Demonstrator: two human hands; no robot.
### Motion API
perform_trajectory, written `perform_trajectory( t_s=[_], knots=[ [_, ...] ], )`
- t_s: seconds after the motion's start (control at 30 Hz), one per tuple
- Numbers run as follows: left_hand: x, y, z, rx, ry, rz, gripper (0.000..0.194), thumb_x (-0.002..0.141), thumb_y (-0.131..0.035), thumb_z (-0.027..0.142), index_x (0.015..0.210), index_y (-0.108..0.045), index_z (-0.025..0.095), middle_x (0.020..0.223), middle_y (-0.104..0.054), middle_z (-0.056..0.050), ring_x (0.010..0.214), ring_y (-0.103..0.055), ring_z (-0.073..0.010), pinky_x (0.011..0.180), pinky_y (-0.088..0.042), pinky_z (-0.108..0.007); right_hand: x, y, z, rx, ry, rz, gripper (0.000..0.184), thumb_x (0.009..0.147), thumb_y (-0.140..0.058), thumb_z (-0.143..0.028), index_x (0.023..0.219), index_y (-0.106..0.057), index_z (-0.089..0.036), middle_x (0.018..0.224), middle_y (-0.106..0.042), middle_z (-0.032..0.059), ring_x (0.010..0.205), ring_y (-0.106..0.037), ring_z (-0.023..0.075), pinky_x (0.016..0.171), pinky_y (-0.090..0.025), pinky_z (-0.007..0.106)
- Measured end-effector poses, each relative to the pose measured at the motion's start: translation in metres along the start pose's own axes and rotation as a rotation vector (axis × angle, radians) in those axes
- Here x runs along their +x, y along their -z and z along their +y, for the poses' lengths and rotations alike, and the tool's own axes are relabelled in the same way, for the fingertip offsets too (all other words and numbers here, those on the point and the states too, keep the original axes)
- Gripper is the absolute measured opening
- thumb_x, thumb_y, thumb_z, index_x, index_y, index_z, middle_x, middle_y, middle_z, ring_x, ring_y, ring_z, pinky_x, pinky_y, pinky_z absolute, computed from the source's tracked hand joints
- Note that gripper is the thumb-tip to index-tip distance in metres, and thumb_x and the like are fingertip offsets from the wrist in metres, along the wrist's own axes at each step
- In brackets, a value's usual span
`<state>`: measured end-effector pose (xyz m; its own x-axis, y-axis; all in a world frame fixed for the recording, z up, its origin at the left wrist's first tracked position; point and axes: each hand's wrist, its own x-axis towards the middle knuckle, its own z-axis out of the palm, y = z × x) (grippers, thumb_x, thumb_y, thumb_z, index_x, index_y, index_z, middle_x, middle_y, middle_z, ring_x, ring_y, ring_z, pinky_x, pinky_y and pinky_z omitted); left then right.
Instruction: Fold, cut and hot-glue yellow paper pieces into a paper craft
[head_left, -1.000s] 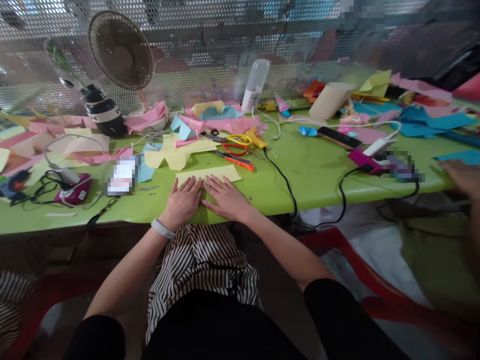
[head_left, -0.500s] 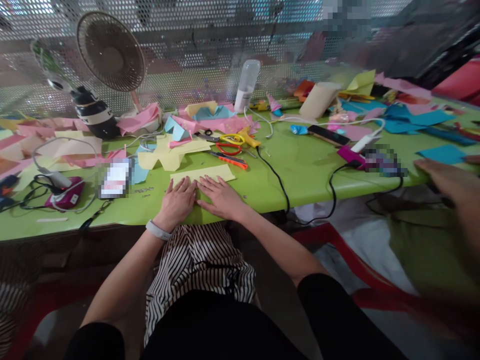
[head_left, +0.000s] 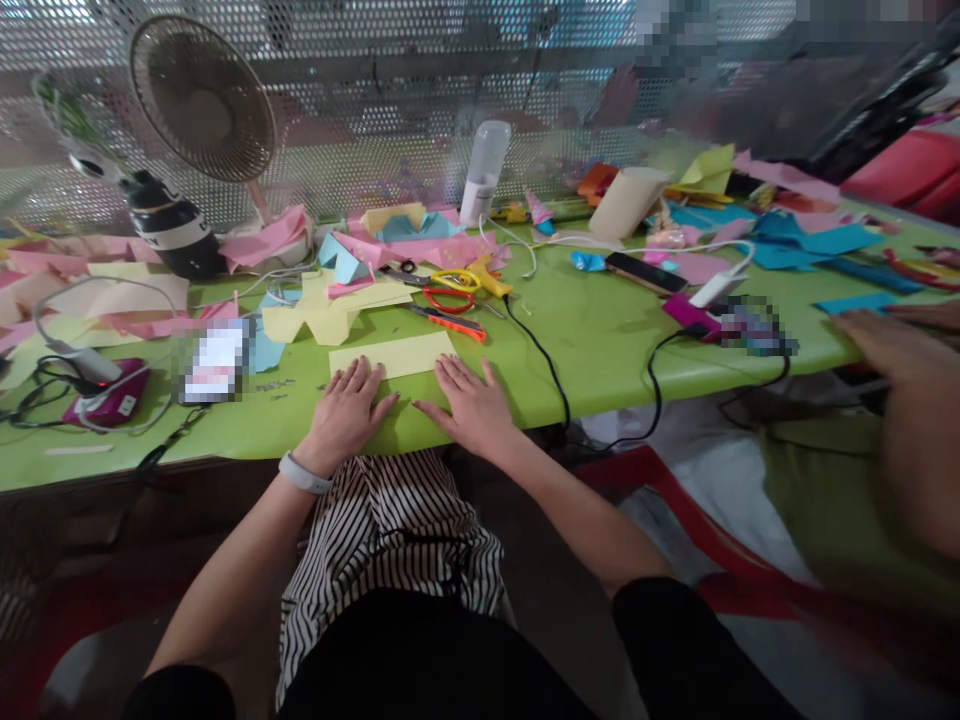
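Observation:
A folded strip of pale yellow paper (head_left: 405,357) lies flat on the green tabletop (head_left: 600,350) in front of me. My left hand (head_left: 346,412) rests with fingers stretched on its near left edge. On the near right edge lie the fingertips of my right hand (head_left: 474,402), thumb spread toward the left. Neither hand grips anything. Just beyond the strip are an orange utility knife (head_left: 456,324), red-handled scissors (head_left: 450,299), yellow-handled scissors (head_left: 456,279) and a yellow glue gun (head_left: 491,277). Cut yellow paper (head_left: 322,312) lies behind the strip.
A phone (head_left: 215,360) and a purple power strip (head_left: 112,390) are at left. A fan (head_left: 204,98) and a black bottle (head_left: 174,228) stand behind. The glue gun's black cord (head_left: 541,348) runs over the front edge. Another person's hands (head_left: 874,340) touch blue paper at right.
My hands have moved apart from the middle of the strip toward its two ends, uncovering more of the paper. The view has shifted slightly.

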<state>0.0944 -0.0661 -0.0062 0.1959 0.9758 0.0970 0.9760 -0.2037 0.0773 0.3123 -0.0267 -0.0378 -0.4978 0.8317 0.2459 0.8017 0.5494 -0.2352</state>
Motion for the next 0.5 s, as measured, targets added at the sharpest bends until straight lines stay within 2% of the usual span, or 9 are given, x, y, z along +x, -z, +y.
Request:
perform_trajectory(
  t_s=[0.2,0.3,0.4,0.5],
  knots=[
    [-0.005,0.000,0.003,-0.023,-0.015,-0.012,0.063,0.101,-0.040,0.057,0.154,-0.042,0.023,0.164,-0.031,-0.015,0.152,-0.026,-0.0337,0.123,-0.023,-0.050,-0.002,0.007,0.004,-0.013,-0.031,0.034,0.081,0.102,-0.014,-0.063,0.149,-0.047,-0.005,0.155,-0.044,0.0201,0.147,-0.039,0.0336,0.123,-0.017,0.060],
    [-0.006,0.000,0.003,-0.051,-0.024,-0.008,0.065,0.100,-0.041,0.059,0.154,-0.041,0.024,0.165,-0.030,-0.014,0.153,-0.024,-0.0329,0.124,-0.022,-0.051,0.010,0.010,-0.004,0.004,0.078,0.035,0.076,0.103,-0.019,-0.059,0.152,-0.044,-0.007,0.160,-0.037,0.0175,0.151,-0.032,0.0314,0.125,-0.017,0.056],
    [-0.006,0.001,0.000,-0.066,-0.030,-0.041,0.063,0.101,-0.040,0.058,0.156,-0.038,0.027,0.166,-0.029,-0.010,0.154,-0.022,-0.0304,0.124,-0.021,-0.049,0.021,0.010,-0.011,0.044,0.230,-0.073,0.075,0.103,-0.018,-0.059,0.153,-0.042,-0.008,0.161,-0.035,0.0149,0.152,-0.030,0.0278,0.125,-0.021,0.051],
    [-0.006,0.004,-0.003,-0.061,-0.038,-0.096,0.067,0.100,-0.042,0.060,0.157,-0.034,0.026,0.167,-0.027,-0.010,0.155,-0.022,-0.0279,0.125,-0.019,-0.047,0.025,0.006,-0.014,0.060,0.269,-0.168,0.080,0.102,-0.017,-0.063,0.153,-0.042,-0.008,0.160,-0.037,0.0157,0.151,-0.032,0.0272,0.125,-0.025,0.048]
  ],
)
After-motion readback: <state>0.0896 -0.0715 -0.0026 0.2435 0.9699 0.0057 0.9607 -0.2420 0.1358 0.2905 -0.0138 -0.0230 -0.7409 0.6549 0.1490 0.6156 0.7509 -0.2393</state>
